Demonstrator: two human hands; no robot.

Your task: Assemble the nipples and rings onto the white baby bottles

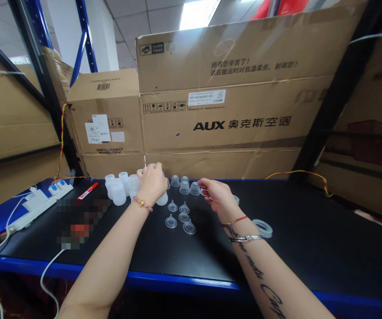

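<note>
Among several translucent white bottles (pixel 118 193), my left hand (pixel 152 182) is bent over with curled fingers. Its fingertips are hidden behind the hand, so what it grips cannot be made out. My right hand (pixel 219 196) has thumb and forefinger closed at the edge of a clear ring (pixel 204 192). Close by its fingertips stand several clear, dome-shaped cups (pixel 184 186). Several clear nipple-shaped pieces with wide flanges (pixel 184 216) lie on the table between my forearms. More clear rings (pixel 263 228) lie to the right of my right wrist.
The black tabletop (pixel 310 239) has a blue front edge. At left are a white power strip (pixel 41 204), a red marker (pixel 88 190) and a blurred-out dark object (pixel 83 221) with a cable. Cardboard panels (pixel 224 141) stand along the back. A yellow-red wire (pixel 297 172) runs at back right.
</note>
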